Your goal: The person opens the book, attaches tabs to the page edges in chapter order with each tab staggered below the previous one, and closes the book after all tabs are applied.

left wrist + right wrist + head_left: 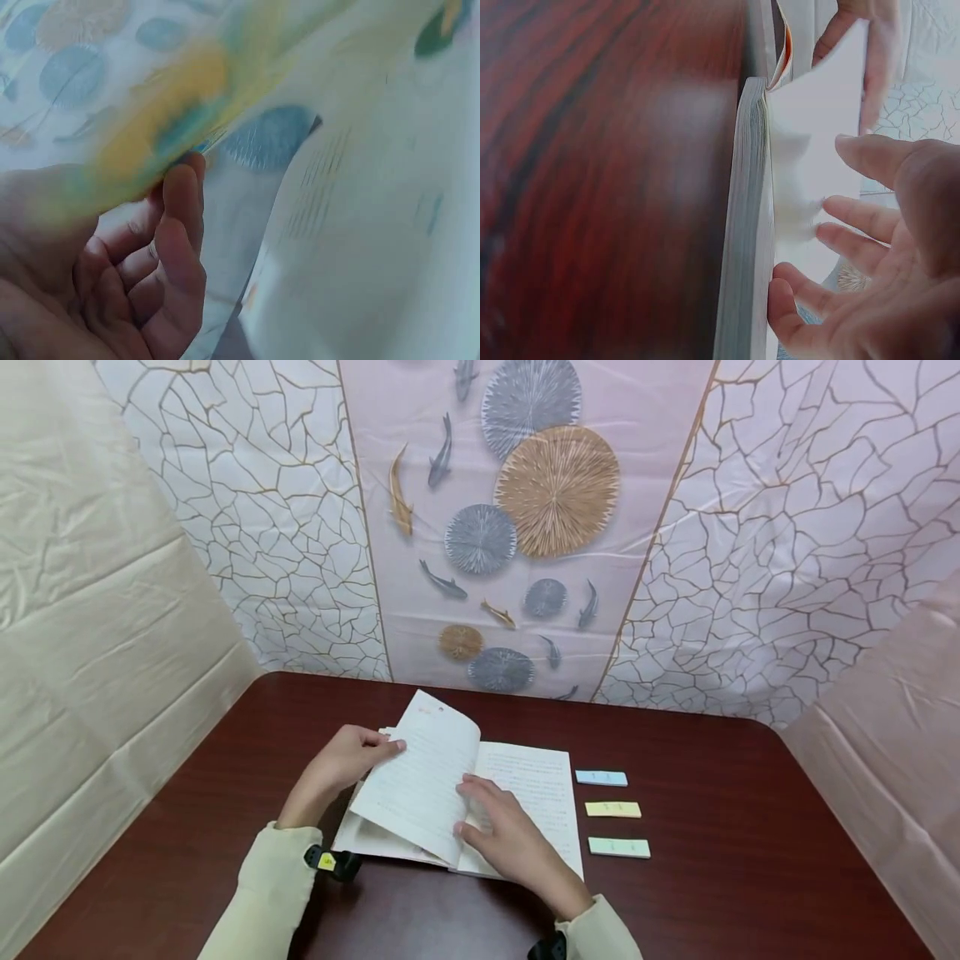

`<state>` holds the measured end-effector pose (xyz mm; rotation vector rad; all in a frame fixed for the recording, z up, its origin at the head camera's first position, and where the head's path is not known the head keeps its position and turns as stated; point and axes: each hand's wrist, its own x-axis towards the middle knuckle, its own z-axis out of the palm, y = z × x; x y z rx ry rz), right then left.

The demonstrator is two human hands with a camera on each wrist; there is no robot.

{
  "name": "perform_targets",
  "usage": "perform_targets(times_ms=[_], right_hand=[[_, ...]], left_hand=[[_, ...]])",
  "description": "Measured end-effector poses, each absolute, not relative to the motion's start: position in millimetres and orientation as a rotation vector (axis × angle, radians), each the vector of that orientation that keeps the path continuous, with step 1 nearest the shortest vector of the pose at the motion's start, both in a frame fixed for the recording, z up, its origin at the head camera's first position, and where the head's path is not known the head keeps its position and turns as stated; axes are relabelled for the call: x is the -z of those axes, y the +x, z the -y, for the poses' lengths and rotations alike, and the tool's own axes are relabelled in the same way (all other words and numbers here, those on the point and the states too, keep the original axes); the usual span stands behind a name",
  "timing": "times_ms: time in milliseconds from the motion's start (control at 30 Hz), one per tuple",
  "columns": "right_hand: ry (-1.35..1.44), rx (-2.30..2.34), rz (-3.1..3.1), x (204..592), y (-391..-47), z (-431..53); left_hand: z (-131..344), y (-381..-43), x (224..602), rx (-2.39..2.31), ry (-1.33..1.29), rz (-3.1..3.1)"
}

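An open paperback book (536, 781) lies on the near-middle part of a dark red wood-grain table (735, 827), a little left of centre. One leaf (427, 768) stands raised over the left side of the book, curving up from the spine (its lines of print are too small to read). The left hand (341, 770), at the far left edge of this leaf, has its thumb and fingers together, clamped on the paper. The right hand (510, 839) lies over the right-hand page, near the spine, with its fingers apart and slightly bent, gripping nothing; whether its thumb touches the raised leaf cannot be told. In the right wrist view the stacked page edges (739, 225) show beside the right hand's fingers.

To the right of the book, well apart from both hands, three paper strips lie in a column: a blue strip (602, 778) at the far end, a yellow strip (612, 810) between, and a green strip (619, 847) at the near end. Both forearms wear cream sleeves (273, 881); a black wrist device (345, 866) with a yellow label is strapped to the left wrist. Beyond the far table edge hangs a fabric backdrop (420, 635) printed with fish and round leaf shapes.
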<state>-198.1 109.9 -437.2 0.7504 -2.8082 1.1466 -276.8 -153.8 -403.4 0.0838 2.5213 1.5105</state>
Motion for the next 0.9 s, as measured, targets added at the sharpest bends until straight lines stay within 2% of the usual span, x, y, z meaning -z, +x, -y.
perform_targets(times_ms=[267,567,733,900], right_hand=[[0.841,-1.099,2.89,437,-197,-112],[0.869,-0.976,3.036,436,-195,-107],[0.841,-0.902,3.077,438,-191,-102],[0.85,-0.895,3.063,437,-192,-103]], left_hand=[[177,-273,397,-1.255,0.084,-2.588],[184,-275,419,-1.054,-0.005,-2.618],[184,-274,418,-0.971,-0.066,-2.718],[176,-275,403,-0.946,0.097,-2.837]])
